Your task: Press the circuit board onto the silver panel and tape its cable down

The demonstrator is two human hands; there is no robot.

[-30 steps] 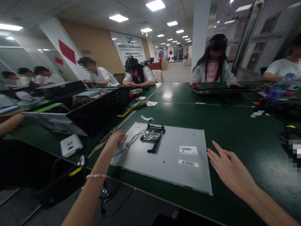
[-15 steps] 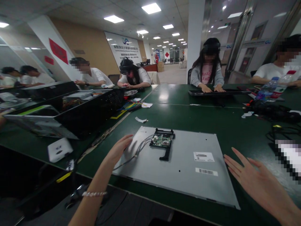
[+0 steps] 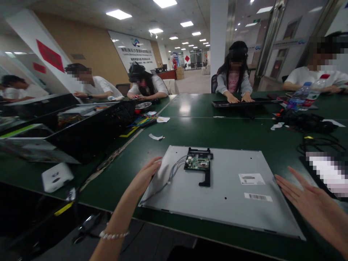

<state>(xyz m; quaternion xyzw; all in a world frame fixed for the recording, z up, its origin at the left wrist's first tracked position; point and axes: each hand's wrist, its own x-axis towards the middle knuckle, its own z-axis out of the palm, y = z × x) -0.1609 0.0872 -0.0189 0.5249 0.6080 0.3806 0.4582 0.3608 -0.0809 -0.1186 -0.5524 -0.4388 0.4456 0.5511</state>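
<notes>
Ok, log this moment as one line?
left hand: open, at panel left edge | right hand: open, at right edge | circuit board: on panel, wires attached

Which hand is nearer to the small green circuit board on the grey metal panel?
Left. The left hand rests at the grey metal panel's left edge, near the small green circuit board; the right hand is beyond the right edge.

Bright ceiling panels [image 3: 118, 14], glare on the green table [image 3: 190, 108], wide-angle bowing and blur at edges.

left hand [image 3: 144, 177]: bare, pearl bead bracelet [image 3: 113, 235] at wrist | right hand [image 3: 310, 199]: bare, sleeveless forearm
</notes>
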